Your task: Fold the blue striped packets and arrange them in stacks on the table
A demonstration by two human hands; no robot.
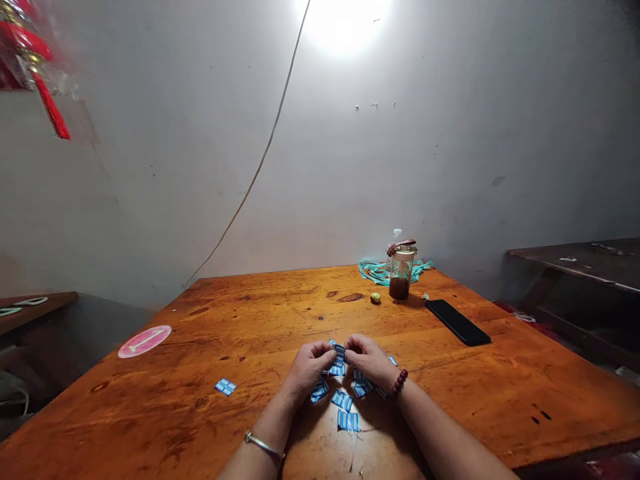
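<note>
My left hand (314, 365) and my right hand (369, 360) meet over the front middle of the table, thumbs and fingertips pinched. Between them they hold a small blue-and-white patterned piece (340, 352), flat and tilted up. Several similar pieces lie under and around the hands. Nearest me is one blue-and-white piece (348, 421), with another (342, 400) just beyond it. A lone piece (225, 387) rests farther off to the left. Some pieces are partly hidden by my fingers and palms.
On the wooden table (280, 313) stand a lidded cup of dark liquid (399, 277) and a clear bottle (397, 233) behind it. A teal strap (373, 272), a small yellow-green fruit-like object (375, 298) and a black phone (457, 322) lie nearby. A pink oval sign (145, 341) is at left.
</note>
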